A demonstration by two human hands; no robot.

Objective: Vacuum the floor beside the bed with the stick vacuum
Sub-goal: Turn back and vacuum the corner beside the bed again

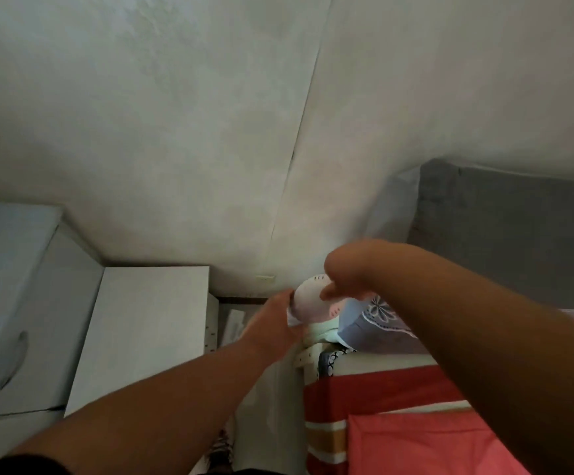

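Observation:
Both my hands hold a round white object (pixel 311 303) with small dots on its rim, at the head corner of the bed (pixel 381 385). My left hand (pixel 273 325) grips its lower left side. My right hand (pixel 344 272) closes over its top right, thumb on the face. What the object is I cannot tell. No stick vacuum is in view. A narrow strip of floor (pixel 234 323) shows between the bed and a white cabinet, mostly hidden by my left arm.
A white bedside cabinet (pixel 148 330) stands left of the gap, with a taller white drawer unit (pixel 15 303) further left. A grey headboard (pixel 505 234) and patterned pillow (pixel 381 323) lie at right. A wall socket (pixel 265 279) sits low on the wall.

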